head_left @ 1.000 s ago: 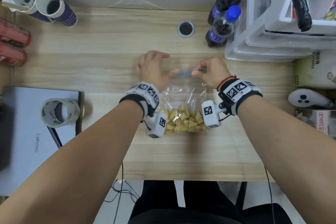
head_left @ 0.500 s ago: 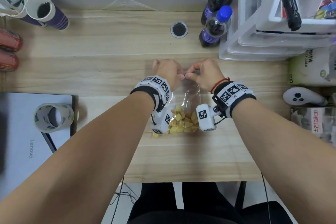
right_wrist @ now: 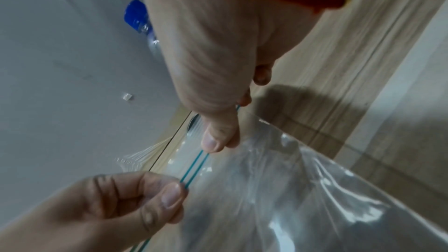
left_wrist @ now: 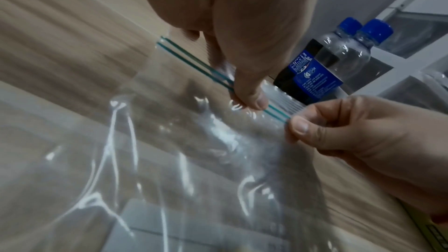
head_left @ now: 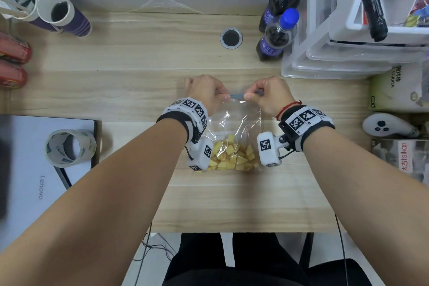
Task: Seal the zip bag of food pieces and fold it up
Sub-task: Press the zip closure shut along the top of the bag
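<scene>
Zip bag (head_left: pixel 234 127): clear plastic, lying on the wooden tabletop (head_left: pixel 139 90) between the two wrists, its mouth on the far side.
Zip strip (head_left: pixel 236 95): two thin teal lines along the mouth; whether they are pressed closed cannot be told.
Food pieces (head_left: pixel 234 157): yellow chunks heaped at the near end of the bag.
Left hand (head_left: pixel 204 93): thumb and fingers pinching the zip strip toward its left part.
Right hand (head_left: pixel 271 95): thumb and forefinger pinching the zip strip just beside the left hand's grip; a red cord sits on this wrist.
Laptop (head_left: pixel 34 169): grey, at the left edge, lid marked "Lenovo".
Tape roll (head_left: pixel 69 148): standing on the laptop, its print too small to read.
Bottles (head_left: pixel 278 30): two dark drinks with blue caps and blue labels, at the far right; label text unreadable.
Green box (head_left: pixel 394 90): right edge, printed "STIRRER".
Clear box (head_left: pixel 404 158): near right, red lettering ending "talk".
Marker (head_left: pixel 373 7): black, in the white drawer unit (head_left: pixel 325 60), writing illegible.
</scene>
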Demonstrator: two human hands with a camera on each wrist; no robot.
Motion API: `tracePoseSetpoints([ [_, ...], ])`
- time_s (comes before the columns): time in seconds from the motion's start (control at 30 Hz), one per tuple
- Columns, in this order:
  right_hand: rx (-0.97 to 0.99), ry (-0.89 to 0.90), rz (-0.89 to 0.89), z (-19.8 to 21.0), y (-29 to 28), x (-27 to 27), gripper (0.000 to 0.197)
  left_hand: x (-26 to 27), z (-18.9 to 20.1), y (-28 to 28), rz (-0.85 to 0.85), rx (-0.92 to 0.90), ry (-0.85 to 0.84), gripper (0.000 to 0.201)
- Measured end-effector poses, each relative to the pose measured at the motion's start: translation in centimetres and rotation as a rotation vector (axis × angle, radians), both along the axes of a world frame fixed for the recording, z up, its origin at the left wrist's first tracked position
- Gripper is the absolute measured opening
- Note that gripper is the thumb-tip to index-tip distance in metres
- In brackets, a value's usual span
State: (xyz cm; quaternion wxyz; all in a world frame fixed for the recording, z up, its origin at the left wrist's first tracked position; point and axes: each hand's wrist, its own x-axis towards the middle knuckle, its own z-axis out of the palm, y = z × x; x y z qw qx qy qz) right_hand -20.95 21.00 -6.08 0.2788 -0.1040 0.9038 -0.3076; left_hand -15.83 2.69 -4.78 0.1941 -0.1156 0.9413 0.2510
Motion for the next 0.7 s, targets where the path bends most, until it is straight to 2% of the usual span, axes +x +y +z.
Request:
tracePoseSetpoints([
  [0.4,0.035,0.022,-0.012,0.2,0.6,0.3,0.009,0.8,-0.5,-0.9,0.002,-0.041,-0.008,0.011],
  [0.53,0.053,0.044,0.053,0.8,-0.1,0.2,0.006,0.9,-0.6,-0.9,-0.009,-0.076,0.002,0.011],
  [0.7,0.094,0.135,0.172,1.5,-2.1,0.2,0.008,1.2,-0.6,-0.7,-0.031,-0.029,0.044,0.011],
])
